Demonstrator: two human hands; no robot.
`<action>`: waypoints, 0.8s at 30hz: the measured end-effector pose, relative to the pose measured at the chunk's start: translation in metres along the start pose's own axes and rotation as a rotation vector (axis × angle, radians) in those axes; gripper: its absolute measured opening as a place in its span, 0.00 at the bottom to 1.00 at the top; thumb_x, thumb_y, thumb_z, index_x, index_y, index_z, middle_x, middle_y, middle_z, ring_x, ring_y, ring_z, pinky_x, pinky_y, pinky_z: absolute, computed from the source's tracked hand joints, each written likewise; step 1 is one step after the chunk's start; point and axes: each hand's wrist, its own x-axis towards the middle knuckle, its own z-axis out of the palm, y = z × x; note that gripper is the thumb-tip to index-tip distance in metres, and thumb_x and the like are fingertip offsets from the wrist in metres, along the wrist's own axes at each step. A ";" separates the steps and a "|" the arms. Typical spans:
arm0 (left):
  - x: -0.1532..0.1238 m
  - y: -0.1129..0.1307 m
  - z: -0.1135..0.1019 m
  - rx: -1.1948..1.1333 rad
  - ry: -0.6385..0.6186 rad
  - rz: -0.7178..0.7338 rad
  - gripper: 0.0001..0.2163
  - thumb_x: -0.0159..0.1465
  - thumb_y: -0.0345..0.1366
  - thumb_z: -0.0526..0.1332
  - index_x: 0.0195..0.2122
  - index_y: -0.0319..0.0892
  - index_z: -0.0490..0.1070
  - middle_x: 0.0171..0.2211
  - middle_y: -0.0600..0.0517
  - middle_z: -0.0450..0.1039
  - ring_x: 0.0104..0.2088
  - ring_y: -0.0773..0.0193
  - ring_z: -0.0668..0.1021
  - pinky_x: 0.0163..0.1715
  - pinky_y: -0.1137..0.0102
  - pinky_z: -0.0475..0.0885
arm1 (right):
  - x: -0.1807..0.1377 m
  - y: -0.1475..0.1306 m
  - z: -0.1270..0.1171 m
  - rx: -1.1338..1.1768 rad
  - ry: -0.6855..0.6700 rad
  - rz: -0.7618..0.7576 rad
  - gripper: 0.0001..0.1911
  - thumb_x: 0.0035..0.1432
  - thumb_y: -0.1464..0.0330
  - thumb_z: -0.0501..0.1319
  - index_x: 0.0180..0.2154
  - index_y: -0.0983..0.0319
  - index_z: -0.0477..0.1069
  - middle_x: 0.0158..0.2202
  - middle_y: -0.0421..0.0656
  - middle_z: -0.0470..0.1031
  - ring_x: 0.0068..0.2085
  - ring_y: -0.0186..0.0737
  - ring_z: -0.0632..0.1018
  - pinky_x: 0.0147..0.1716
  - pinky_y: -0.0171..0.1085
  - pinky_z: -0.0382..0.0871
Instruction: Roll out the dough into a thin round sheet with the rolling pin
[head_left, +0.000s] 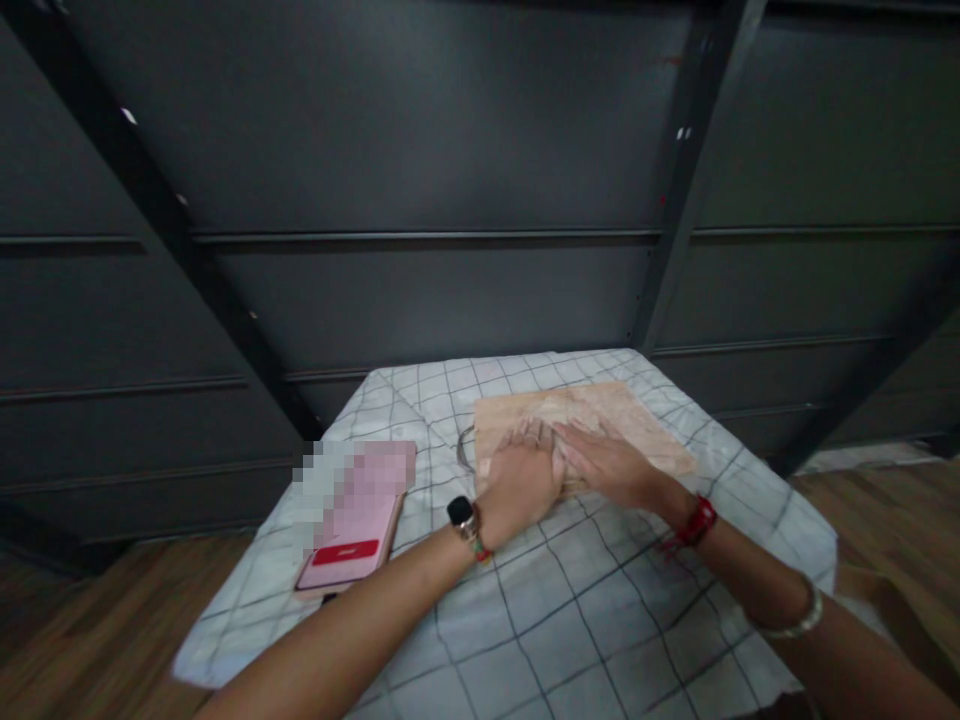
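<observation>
A pale wooden board (491,415) lies on the cloth-covered table, with a metal loop handle (465,450) at its left side. On the board, a whitish layer (574,408) spreads under and beyond my fingers; I cannot make out whether it is flour, dough or a thin sheet. My left hand (525,475) rests palm down at the board's near edge, fingers stretched forward. Close beside it, my right hand (607,462) lies flat, its fingers pointing left and forward onto the whitish layer. Neither hand grips anything that I can see.
A pink tablet-like device (364,510), partly pixelated, lies left of the board. The white tablecloth (517,620) has dark grid lines. Behind the table stands a dark panelled wall (450,300). Wooden floor (172,570) shows at both sides, and a brown box-like edge (870,590) at right.
</observation>
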 end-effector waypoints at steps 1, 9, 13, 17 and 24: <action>-0.003 0.001 0.001 0.007 0.023 0.013 0.20 0.70 0.35 0.44 0.55 0.31 0.65 0.57 0.36 0.65 0.59 0.52 0.67 0.58 0.59 0.59 | -0.003 0.001 0.002 -0.010 0.017 -0.016 0.29 0.68 0.57 0.38 0.65 0.55 0.55 0.65 0.40 0.57 0.66 0.44 0.56 0.66 0.51 0.43; 0.041 -0.017 -0.016 -0.024 -0.137 -0.125 0.16 0.68 0.34 0.48 0.41 0.31 0.73 0.41 0.36 0.76 0.46 0.52 0.77 0.48 0.64 0.67 | 0.047 0.012 -0.012 0.020 0.084 0.139 0.27 0.69 0.64 0.39 0.62 0.69 0.59 0.64 0.52 0.59 0.64 0.48 0.60 0.63 0.48 0.54; 0.009 -0.008 -0.009 -0.024 -0.128 -0.034 0.18 0.69 0.35 0.45 0.47 0.33 0.73 0.48 0.38 0.74 0.50 0.53 0.74 0.52 0.63 0.65 | 0.004 0.005 0.003 -0.050 0.106 -0.110 0.25 0.69 0.64 0.41 0.62 0.61 0.59 0.63 0.47 0.61 0.64 0.46 0.61 0.63 0.52 0.53; -0.009 -0.008 0.001 0.048 0.014 0.029 0.22 0.69 0.35 0.44 0.59 0.29 0.64 0.60 0.36 0.62 0.61 0.53 0.64 0.60 0.61 0.56 | -0.018 0.002 0.004 -0.007 0.097 -0.211 0.25 0.68 0.65 0.41 0.63 0.63 0.59 0.64 0.46 0.60 0.64 0.42 0.61 0.63 0.47 0.55; 0.030 -0.026 -0.002 0.083 -0.136 -0.060 0.19 0.68 0.31 0.44 0.43 0.30 0.74 0.45 0.37 0.75 0.48 0.52 0.76 0.50 0.62 0.68 | 0.017 0.011 -0.020 0.178 0.184 -0.084 0.24 0.67 0.63 0.44 0.57 0.61 0.67 0.58 0.48 0.70 0.58 0.43 0.70 0.59 0.47 0.61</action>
